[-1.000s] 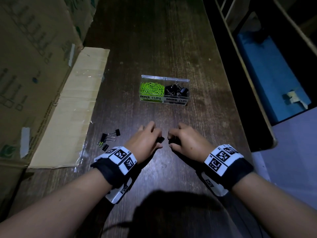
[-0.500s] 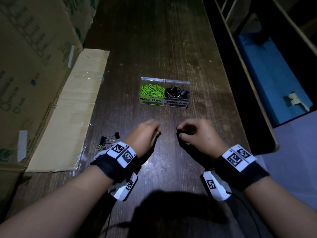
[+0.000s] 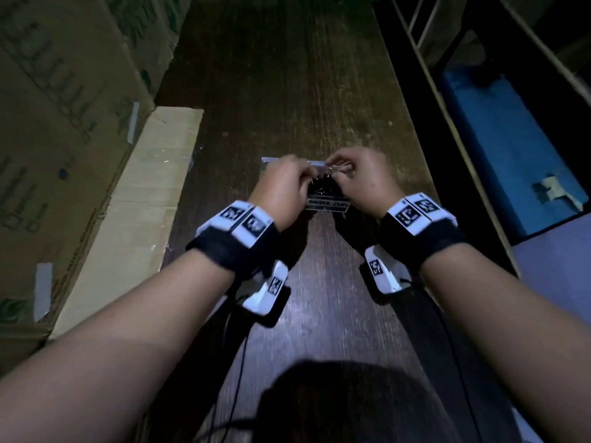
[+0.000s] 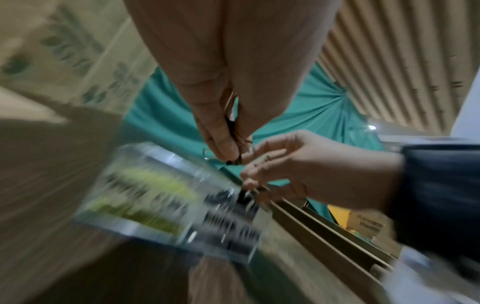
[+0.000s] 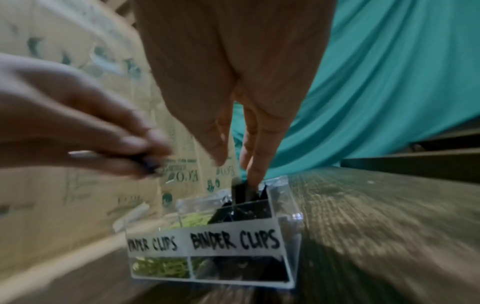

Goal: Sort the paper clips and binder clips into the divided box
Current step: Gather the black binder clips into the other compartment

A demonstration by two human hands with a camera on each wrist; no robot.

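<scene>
Head view, two hands over one divided box (image 3: 326, 204), left hand (image 3: 284, 183) and right hand (image 3: 361, 177) each pinching one binder clip.

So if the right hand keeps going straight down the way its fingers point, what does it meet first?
Most likely the black binder clips heaped in the divided box's right compartment, labelled BINDER CLIPS. The right hand points straight down at them; whether it already touches is unclear.

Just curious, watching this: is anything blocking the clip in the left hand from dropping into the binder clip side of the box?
Nothing visible does. The left hand pinches a binder clip above the open-topped divided box.
</scene>
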